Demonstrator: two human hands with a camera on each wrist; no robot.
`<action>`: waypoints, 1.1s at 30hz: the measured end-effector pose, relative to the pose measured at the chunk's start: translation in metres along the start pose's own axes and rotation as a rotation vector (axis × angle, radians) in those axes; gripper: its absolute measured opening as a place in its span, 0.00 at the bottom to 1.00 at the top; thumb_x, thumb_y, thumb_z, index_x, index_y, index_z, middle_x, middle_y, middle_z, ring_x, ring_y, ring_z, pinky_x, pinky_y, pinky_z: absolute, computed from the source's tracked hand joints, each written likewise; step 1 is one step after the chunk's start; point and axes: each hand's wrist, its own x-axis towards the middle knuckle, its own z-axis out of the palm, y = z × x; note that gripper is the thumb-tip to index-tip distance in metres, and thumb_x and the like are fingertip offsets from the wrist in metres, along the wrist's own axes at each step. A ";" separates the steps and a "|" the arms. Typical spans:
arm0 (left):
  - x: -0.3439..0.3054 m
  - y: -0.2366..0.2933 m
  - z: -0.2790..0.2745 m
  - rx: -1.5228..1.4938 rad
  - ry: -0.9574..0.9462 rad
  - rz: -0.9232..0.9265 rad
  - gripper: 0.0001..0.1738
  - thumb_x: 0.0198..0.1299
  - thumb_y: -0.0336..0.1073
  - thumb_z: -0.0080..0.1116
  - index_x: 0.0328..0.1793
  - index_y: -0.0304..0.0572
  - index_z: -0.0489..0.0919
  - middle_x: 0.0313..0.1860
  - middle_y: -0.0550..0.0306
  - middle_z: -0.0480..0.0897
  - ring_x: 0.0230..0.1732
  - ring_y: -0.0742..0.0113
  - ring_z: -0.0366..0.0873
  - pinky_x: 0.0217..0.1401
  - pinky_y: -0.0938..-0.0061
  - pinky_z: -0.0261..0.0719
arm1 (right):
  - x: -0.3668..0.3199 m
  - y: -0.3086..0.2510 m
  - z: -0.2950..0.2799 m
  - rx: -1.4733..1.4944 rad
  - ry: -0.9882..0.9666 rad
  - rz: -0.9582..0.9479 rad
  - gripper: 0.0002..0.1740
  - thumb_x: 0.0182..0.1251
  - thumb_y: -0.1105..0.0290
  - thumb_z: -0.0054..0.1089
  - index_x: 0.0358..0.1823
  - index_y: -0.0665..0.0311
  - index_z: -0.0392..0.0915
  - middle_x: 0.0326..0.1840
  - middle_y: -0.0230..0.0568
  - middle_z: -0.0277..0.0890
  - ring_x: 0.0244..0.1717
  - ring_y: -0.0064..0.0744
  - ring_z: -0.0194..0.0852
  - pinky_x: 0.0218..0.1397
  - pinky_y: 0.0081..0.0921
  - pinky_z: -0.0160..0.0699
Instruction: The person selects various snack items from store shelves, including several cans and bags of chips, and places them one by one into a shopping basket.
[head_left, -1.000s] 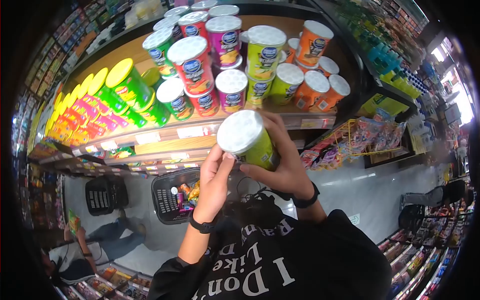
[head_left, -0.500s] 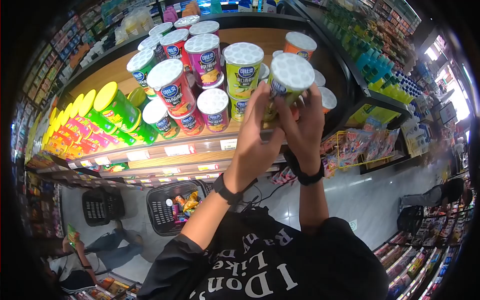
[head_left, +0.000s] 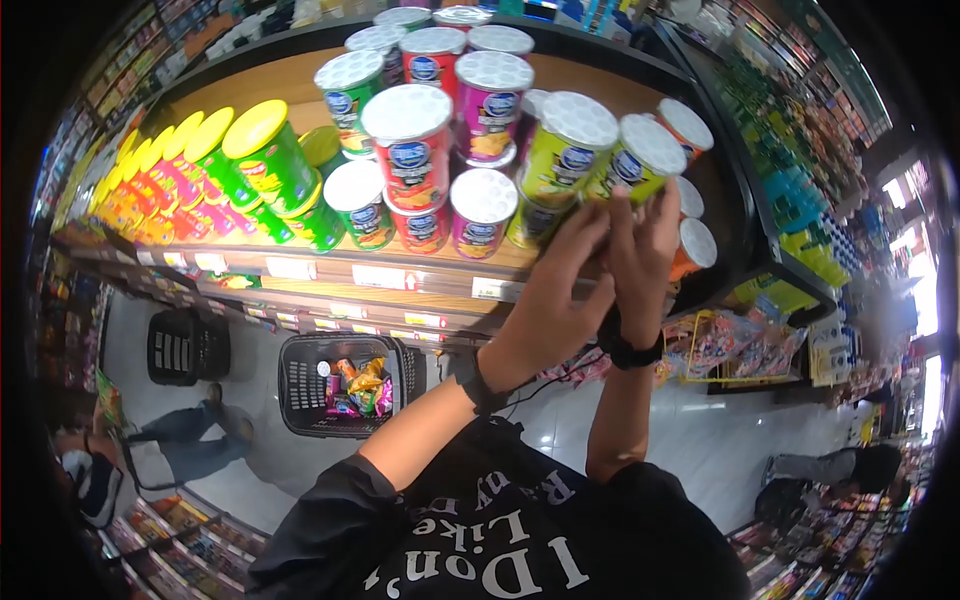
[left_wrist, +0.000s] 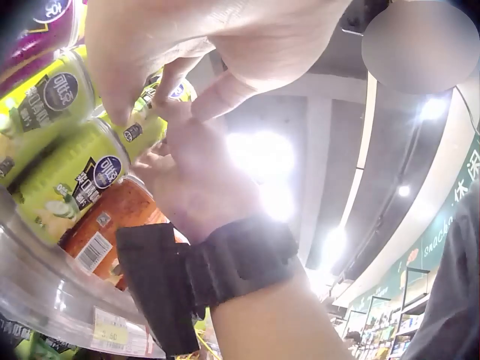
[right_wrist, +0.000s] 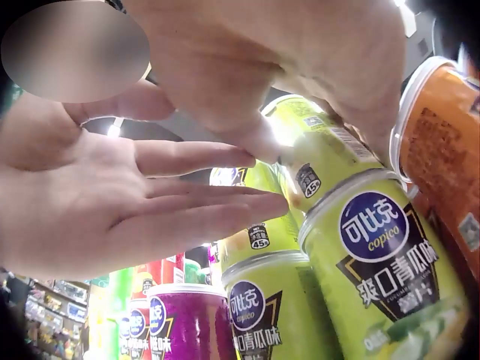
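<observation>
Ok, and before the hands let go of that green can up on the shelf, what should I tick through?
1. Right hand grips the green can: ok.
2. Left hand holds nothing, fingers straight beside the can: ok.
3. Can's base seated flat on what is under it: cannot tell, the hands hide it.
4. Gap to the neighbouring green can: cannot tell, they stand very close.
5. Orange can beside the right hand stands in its row: ok.
</observation>
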 end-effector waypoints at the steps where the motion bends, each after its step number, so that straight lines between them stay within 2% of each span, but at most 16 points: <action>1: -0.006 0.002 -0.006 0.104 -0.017 0.017 0.30 0.67 0.26 0.58 0.76 0.33 0.70 0.81 0.39 0.66 0.79 0.50 0.67 0.76 0.66 0.70 | -0.007 0.000 0.004 -0.054 0.069 0.055 0.27 0.81 0.73 0.57 0.74 0.74 0.60 0.63 0.46 0.75 0.60 0.27 0.72 0.64 0.27 0.72; 4: -0.041 0.010 -0.032 0.033 -0.053 -0.009 0.22 0.67 0.28 0.60 0.67 0.34 0.76 0.72 0.40 0.74 0.71 0.47 0.76 0.69 0.63 0.77 | -0.018 -0.001 -0.002 -0.481 0.102 -0.057 0.37 0.76 0.75 0.62 0.79 0.78 0.54 0.73 0.59 0.66 0.72 0.40 0.67 0.78 0.34 0.62; 6: -0.076 -0.008 -0.060 0.050 -0.067 -0.056 0.20 0.67 0.28 0.60 0.64 0.34 0.78 0.66 0.41 0.79 0.66 0.47 0.80 0.65 0.62 0.80 | -0.025 0.008 -0.001 -0.138 0.176 -0.041 0.33 0.76 0.76 0.59 0.78 0.76 0.59 0.78 0.58 0.64 0.77 0.45 0.65 0.82 0.40 0.59; 7: -0.100 -0.013 -0.075 0.061 -0.072 -0.131 0.19 0.66 0.28 0.60 0.63 0.34 0.79 0.63 0.42 0.81 0.64 0.48 0.81 0.63 0.61 0.81 | -0.030 -0.004 -0.002 -0.314 0.197 -0.073 0.34 0.75 0.80 0.56 0.80 0.77 0.55 0.78 0.60 0.65 0.78 0.49 0.65 0.82 0.42 0.61; 9: -0.151 -0.027 -0.110 0.096 -0.051 -0.279 0.17 0.65 0.28 0.60 0.60 0.34 0.81 0.56 0.42 0.85 0.58 0.48 0.84 0.61 0.60 0.82 | -0.049 -0.014 0.022 -0.235 0.353 -0.134 0.28 0.77 0.75 0.58 0.74 0.77 0.64 0.70 0.59 0.74 0.66 0.44 0.77 0.70 0.36 0.78; 10: -0.178 -0.035 -0.128 0.119 -0.029 -0.353 0.15 0.65 0.28 0.59 0.57 0.33 0.82 0.52 0.43 0.87 0.55 0.48 0.85 0.60 0.60 0.82 | -0.060 -0.003 0.025 -0.334 0.363 -0.252 0.21 0.79 0.71 0.60 0.65 0.78 0.72 0.60 0.55 0.80 0.54 0.40 0.82 0.55 0.32 0.85; 11: -0.206 -0.044 -0.144 0.174 0.058 -0.409 0.13 0.64 0.29 0.60 0.53 0.33 0.83 0.47 0.43 0.88 0.51 0.48 0.87 0.58 0.60 0.83 | -0.077 0.017 0.019 -0.285 0.321 -0.158 0.15 0.78 0.71 0.61 0.56 0.76 0.75 0.48 0.48 0.81 0.45 0.35 0.81 0.46 0.29 0.83; 13: -0.253 -0.040 -0.175 0.234 0.191 -0.492 0.10 0.67 0.28 0.59 0.52 0.35 0.83 0.47 0.45 0.88 0.50 0.51 0.88 0.56 0.63 0.84 | -0.107 0.020 0.040 -0.623 0.175 -0.310 0.09 0.75 0.70 0.64 0.43 0.70 0.78 0.37 0.39 0.77 0.39 0.31 0.79 0.43 0.25 0.80; 14: -0.281 -0.046 -0.185 0.185 0.311 -0.528 0.09 0.69 0.27 0.58 0.52 0.34 0.82 0.46 0.48 0.89 0.50 0.57 0.88 0.56 0.66 0.84 | -0.129 0.046 0.047 -0.175 0.124 -0.113 0.10 0.74 0.68 0.65 0.38 0.68 0.79 0.37 0.38 0.78 0.38 0.31 0.79 0.43 0.26 0.80; 15: -0.305 -0.050 -0.197 0.117 0.425 -0.621 0.08 0.70 0.26 0.57 0.53 0.34 0.82 0.46 0.51 0.89 0.51 0.64 0.87 0.56 0.70 0.83 | -0.146 0.012 0.078 -0.786 -0.021 0.155 0.07 0.71 0.72 0.67 0.37 0.69 0.80 0.39 0.38 0.79 0.38 0.30 0.80 0.44 0.26 0.79; 16: -0.327 -0.052 -0.208 0.069 0.523 -0.662 0.08 0.71 0.25 0.57 0.52 0.34 0.82 0.46 0.55 0.88 0.50 0.68 0.85 0.56 0.72 0.82 | -0.167 0.036 0.082 -0.204 -0.251 0.069 0.04 0.68 0.77 0.68 0.39 0.70 0.82 0.39 0.37 0.80 0.36 0.27 0.78 0.42 0.26 0.78; 18: -0.369 -0.062 -0.229 0.030 0.680 -0.709 0.08 0.71 0.25 0.56 0.53 0.33 0.81 0.47 0.57 0.86 0.50 0.71 0.84 0.55 0.73 0.82 | -0.193 0.019 0.124 -0.318 -0.509 0.217 0.06 0.66 0.81 0.67 0.43 0.70 0.83 0.31 0.33 0.80 0.30 0.23 0.72 0.36 0.24 0.74; 22: -0.415 -0.069 -0.276 -0.154 0.891 -0.841 0.08 0.72 0.26 0.56 0.54 0.33 0.80 0.48 0.57 0.86 0.51 0.72 0.83 0.55 0.75 0.81 | -0.212 -0.001 0.222 -0.276 -1.046 0.151 0.05 0.69 0.78 0.65 0.45 0.67 0.83 0.27 0.34 0.81 0.28 0.17 0.75 0.33 0.22 0.74; 24: -0.424 -0.057 -0.309 -0.264 0.949 -0.973 0.09 0.72 0.27 0.56 0.55 0.32 0.80 0.47 0.56 0.86 0.52 0.72 0.83 0.55 0.76 0.80 | -0.224 -0.002 0.274 -0.310 -1.214 0.097 0.08 0.66 0.79 0.67 0.45 0.67 0.84 0.29 0.42 0.82 0.28 0.28 0.82 0.34 0.26 0.78; 30: -0.515 -0.159 -0.372 -0.232 1.048 -0.754 0.11 0.71 0.29 0.58 0.56 0.32 0.80 0.46 0.56 0.87 0.50 0.70 0.84 0.55 0.74 0.81 | -0.288 0.045 0.423 -0.251 -1.674 0.151 0.10 0.66 0.73 0.70 0.47 0.67 0.83 0.33 0.46 0.83 0.33 0.37 0.85 0.37 0.31 0.81; 33: -0.561 -0.206 -0.421 -0.152 1.100 -1.083 0.15 0.70 0.31 0.60 0.59 0.31 0.80 0.49 0.50 0.88 0.48 0.67 0.86 0.54 0.73 0.82 | -0.346 0.109 0.491 -0.275 -1.833 0.163 0.14 0.66 0.70 0.70 0.50 0.67 0.82 0.35 0.46 0.83 0.38 0.41 0.87 0.43 0.34 0.83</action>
